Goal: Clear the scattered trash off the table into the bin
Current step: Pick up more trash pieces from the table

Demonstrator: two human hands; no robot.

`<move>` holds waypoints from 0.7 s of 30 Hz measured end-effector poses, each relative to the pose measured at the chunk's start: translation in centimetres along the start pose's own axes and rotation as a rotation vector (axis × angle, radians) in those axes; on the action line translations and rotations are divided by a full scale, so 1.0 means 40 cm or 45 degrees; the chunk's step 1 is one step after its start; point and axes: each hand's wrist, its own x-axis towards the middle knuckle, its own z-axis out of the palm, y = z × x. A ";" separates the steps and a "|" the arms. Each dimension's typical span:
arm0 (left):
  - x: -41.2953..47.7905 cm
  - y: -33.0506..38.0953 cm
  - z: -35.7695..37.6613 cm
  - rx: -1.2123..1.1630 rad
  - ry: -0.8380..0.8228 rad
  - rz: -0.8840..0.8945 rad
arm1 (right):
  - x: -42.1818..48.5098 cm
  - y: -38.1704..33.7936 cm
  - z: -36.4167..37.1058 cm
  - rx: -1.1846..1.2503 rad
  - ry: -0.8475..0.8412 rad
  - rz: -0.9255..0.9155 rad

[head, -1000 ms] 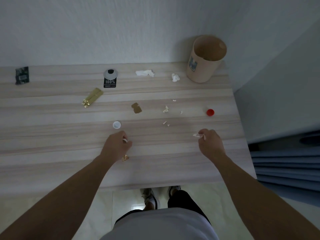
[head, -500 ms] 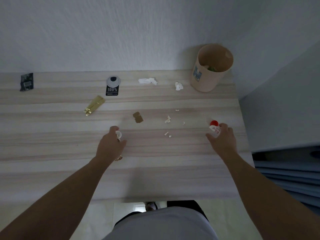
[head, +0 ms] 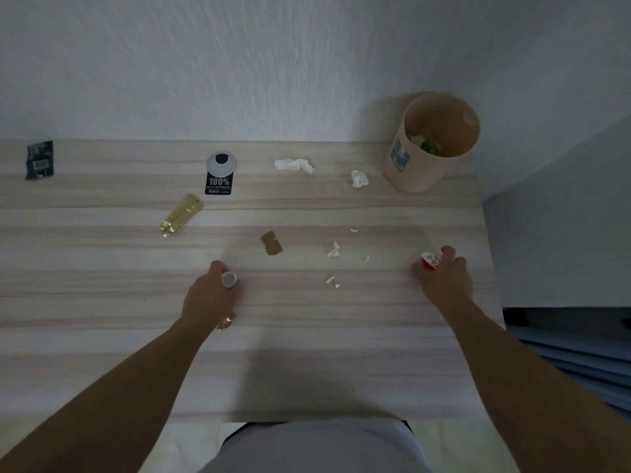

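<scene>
1. My left hand [head: 210,295] has its grip pressed around a small white cap [head: 229,279], pinched between thumb and fingers low over the desk [head: 102,302]. A crumpled gold scrap [head: 223,324] pokes out under the heel of that hand; I cannot tell whether I hold it or it just lies there.

2. My right hand [head: 444,278] pinches a white wrapper with red print [head: 432,259] against a red cap [head: 425,264] near the desk's right edge — two things in one grip, so the cap could squirt out and roll off that edge.

3. The left load is doubtful too: if the gold scrap is only trapped, it stays behind when I lift.

4. The bin [head: 432,145] stands at the far right corner, well apart from both hands, with some trash already in it. A long carry with loose pinches risks dropping bits short of the rim.

5. Left to clear: white paper crumbs [head: 334,250], a brown cardboard piece [head: 272,243], a gold wrapper [head: 181,215], two tissue wads [head: 293,164], a black sachet [head: 40,160].

6. Against a second ago, my right hand has gone from the near middle out to the red cap, carrying the wrapper — and my left has reached forward onto the white cap it was short of.
</scene>
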 end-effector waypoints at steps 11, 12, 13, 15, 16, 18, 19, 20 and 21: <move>0.031 -0.001 0.004 -0.044 -0.040 0.068 | 0.023 -0.041 0.022 -0.127 -0.073 -0.134; 0.030 0.004 0.005 -0.047 -0.046 0.078 | 0.019 -0.044 0.020 -0.135 -0.079 -0.139; 0.026 0.013 0.003 -0.061 -0.063 0.078 | 0.015 -0.046 0.018 -0.130 -0.086 -0.141; 0.017 0.028 -0.003 -0.091 -0.075 0.087 | 0.004 -0.047 0.014 -0.111 -0.092 -0.145; 0.013 0.033 -0.006 -0.091 -0.063 0.105 | -0.003 -0.046 0.012 -0.103 -0.093 -0.147; 0.000 0.049 -0.018 -0.077 -0.051 0.139 | -0.021 -0.047 0.003 -0.082 -0.091 -0.151; -0.009 0.059 -0.024 -0.073 -0.051 0.147 | -0.031 -0.047 -0.003 -0.067 -0.084 -0.154; -0.017 0.068 -0.029 -0.072 -0.049 0.159 | -0.040 -0.048 -0.010 -0.053 -0.071 -0.158; -0.026 0.078 -0.034 -0.063 -0.048 0.173 | -0.050 -0.049 -0.018 -0.044 -0.060 -0.167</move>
